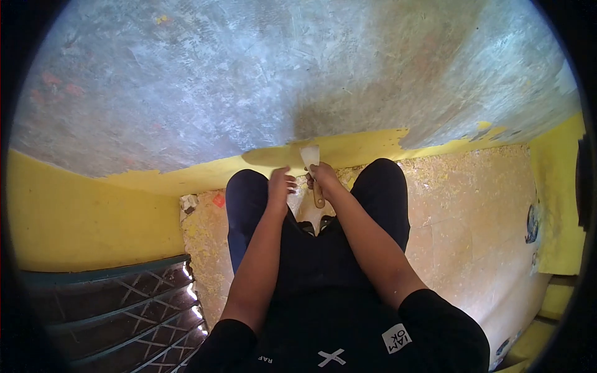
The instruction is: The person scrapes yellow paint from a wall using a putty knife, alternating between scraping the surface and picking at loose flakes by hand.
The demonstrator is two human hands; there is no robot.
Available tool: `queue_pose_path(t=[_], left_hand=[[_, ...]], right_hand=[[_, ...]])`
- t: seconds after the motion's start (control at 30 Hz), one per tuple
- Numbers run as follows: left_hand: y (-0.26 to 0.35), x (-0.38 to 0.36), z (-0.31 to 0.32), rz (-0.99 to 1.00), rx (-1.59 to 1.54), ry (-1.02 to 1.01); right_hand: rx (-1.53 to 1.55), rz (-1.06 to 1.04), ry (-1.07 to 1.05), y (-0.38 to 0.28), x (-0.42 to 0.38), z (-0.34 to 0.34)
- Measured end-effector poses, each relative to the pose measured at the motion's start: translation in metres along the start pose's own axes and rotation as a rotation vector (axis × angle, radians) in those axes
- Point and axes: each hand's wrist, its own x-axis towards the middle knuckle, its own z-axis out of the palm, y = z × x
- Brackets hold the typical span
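Note:
A putty knife (pixel 310 156) with a broad pale blade and a wooden handle is in my right hand (pixel 326 178). My fingers wrap round it near the base of the blade, and the handle's end sticks out below. Its blade points up toward the yellow strip at the foot of the wall (pixel 205 81); whether it touches cannot be told. To the left of the knife, my left hand (pixel 282 185) holds nothing, its fingers loosely bent and apart. Both hands are between my knees, low in front of the wall.
Grey, bared surface covers most of the wall, with yellow paint (pixel 348 144) along its bottom. Paint flakes litter the tiled floor (pixel 454 230). A dark slatted grille (pixel 118 311) stands at lower left, and a crumpled dark plastic piece (pixel 532 224) lies by the right wall.

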Motion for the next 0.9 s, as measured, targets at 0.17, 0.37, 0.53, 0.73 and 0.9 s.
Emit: queue_pose_path(t=[0.17, 0.37, 0.53, 0.73, 0.9], left_hand=[[-0.051, 0.0, 0.046, -0.153, 0.545, -0.231], [-0.035, -0.002, 0.054, -0.303, 0.335, -0.304], [-0.041, 0.014, 0.053, -0.356, 0.25, -0.262], [-0.067, 0.044, 0.05, -0.316, 0.314, -0.216], [-0.082, 0.055, 0.049, -0.212, 0.414, -0.12]], right_hand=[[-0.017, 0.015, 0.161, 0.002, 0.028, -0.005], [-0.051, -0.035, 0.197, 0.006, 0.049, -0.01], [-0.062, -0.12, 0.219, 0.013, 0.061, -0.003], [-0.225, -0.233, 0.233, 0.03, 0.079, -0.006], [-0.23, -0.25, 0.191, 0.038, 0.087, -0.009]])
